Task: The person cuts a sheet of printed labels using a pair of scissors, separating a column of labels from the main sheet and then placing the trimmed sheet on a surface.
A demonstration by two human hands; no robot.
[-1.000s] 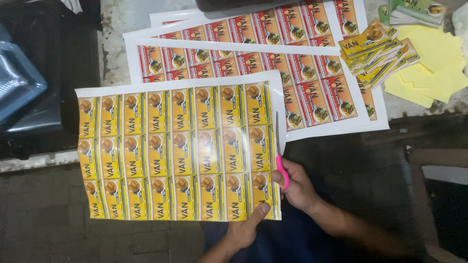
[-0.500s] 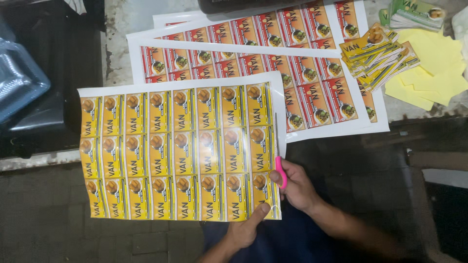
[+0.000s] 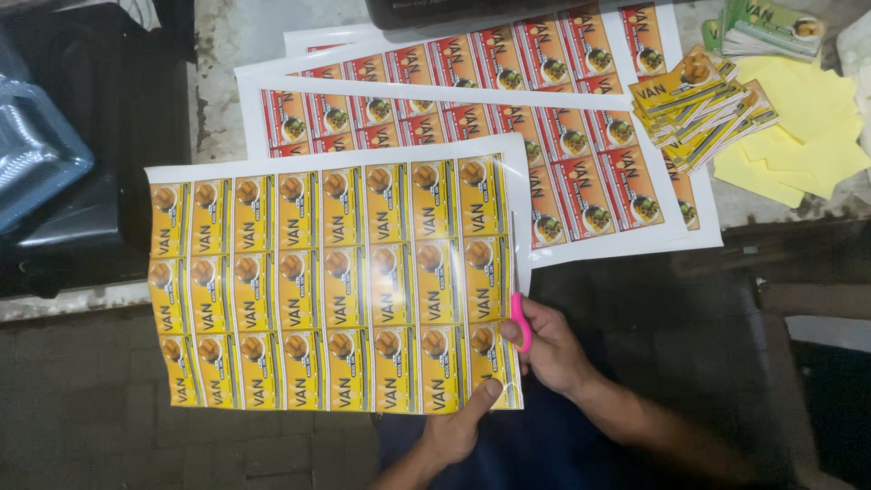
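Left hand point(image 3: 458, 426) pinches yellow sheet point(image 3: 331, 281); right fingers point(image 3: 544, 349) grip, seemingly, pink-handled scissors point(image 3: 519, 318); stained worktop point(image 3: 218, 54), paved floor point(image 3: 82, 417).

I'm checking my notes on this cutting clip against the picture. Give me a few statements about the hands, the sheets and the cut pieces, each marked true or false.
1. The right hand holds pink-handled scissors at the right edge of the yellow label sheet. True.
2. The left hand grips the sheet's top edge. False: its thumb presses the bottom edge, near the right corner.
3. The red label sheets lie on top of the yellow one. False: the yellow sheet overlaps them.
4. A pile of cut yellow labels lies at the upper right. True.
5. The yellow sheet is already cut into strips. False: it looks whole.
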